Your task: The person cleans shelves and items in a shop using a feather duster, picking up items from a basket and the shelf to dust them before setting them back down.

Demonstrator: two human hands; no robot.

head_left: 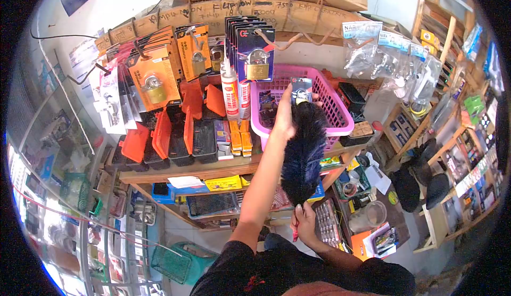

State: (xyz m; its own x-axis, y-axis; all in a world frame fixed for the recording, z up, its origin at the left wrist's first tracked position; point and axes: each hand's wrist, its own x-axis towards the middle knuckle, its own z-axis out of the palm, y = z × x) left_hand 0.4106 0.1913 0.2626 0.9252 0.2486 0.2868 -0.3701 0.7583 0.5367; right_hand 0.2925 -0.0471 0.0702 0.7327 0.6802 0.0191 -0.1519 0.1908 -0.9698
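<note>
My left hand [286, 112] is raised at the pink basket [340, 130], its fingers closed around a small carded padlock pack [302, 90]. Below that hand, a black feather duster [303, 155] hangs in front of the basket and the shelf edge. Lower down, my right hand [304, 222] is closed around the duster's red handle [295, 235], near my body. Dark small items lie inside the basket, partly hidden by my left hand and the pack.
Carded padlocks [258, 64] hang above the shelf, beside sealant tubes [229, 91]. Open orange-lidded boxes [161, 133] stand at left. Plastic packs [394, 48] hang at right. A green basket [171, 264] is low at left.
</note>
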